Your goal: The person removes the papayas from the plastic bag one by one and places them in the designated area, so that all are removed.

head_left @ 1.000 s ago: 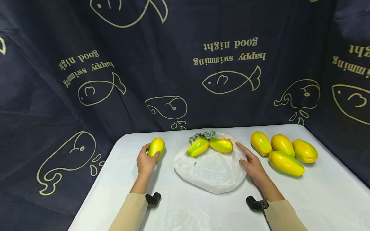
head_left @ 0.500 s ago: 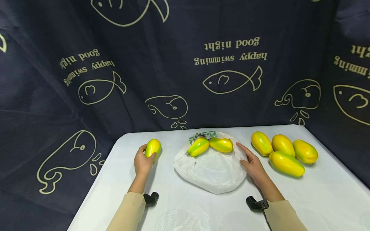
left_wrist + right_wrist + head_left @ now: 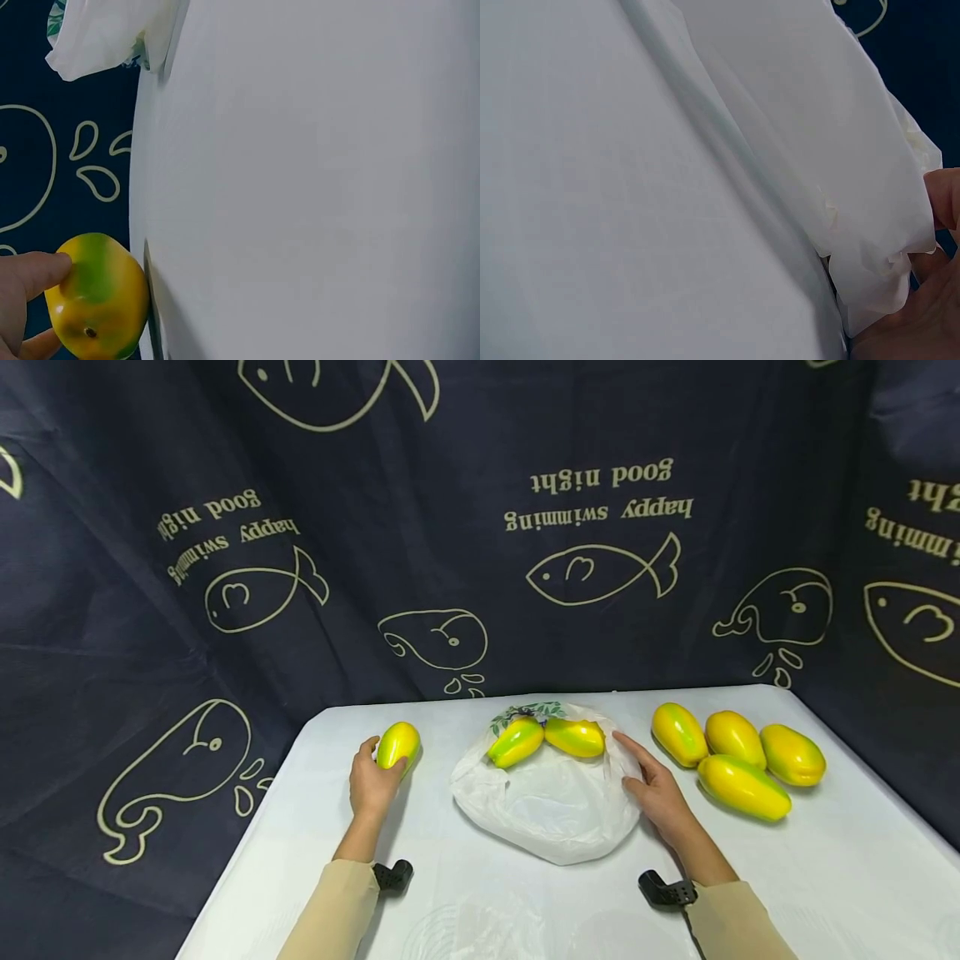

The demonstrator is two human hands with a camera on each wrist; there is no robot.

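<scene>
Seven glossy, yellow-and-green, oval papaya-like fruits are in view: one point(image 3: 398, 746) in the left hand point(image 3: 373, 785), over the table's left side; two point(image 3: 516, 742) point(image 3: 574, 738) inside the single thin white plastic bag point(image 3: 558, 850); four point(image 3: 679, 735) point(image 3: 734, 739) point(image 3: 792, 754) point(image 3: 744, 787) grouped on the white-covered table point(image 3: 847, 877), right of the bag. The left thumb and fingers are clamped around their fruit; whether it touches the table I cannot tell. The right hand point(image 3: 656, 789) touches the bag's right side, index finger and thumb apart. Only the left wrist view shows the small dark spot point(image 3: 91, 332) on the held fruit's end; only the head view shows the bagged pair.
</scene>
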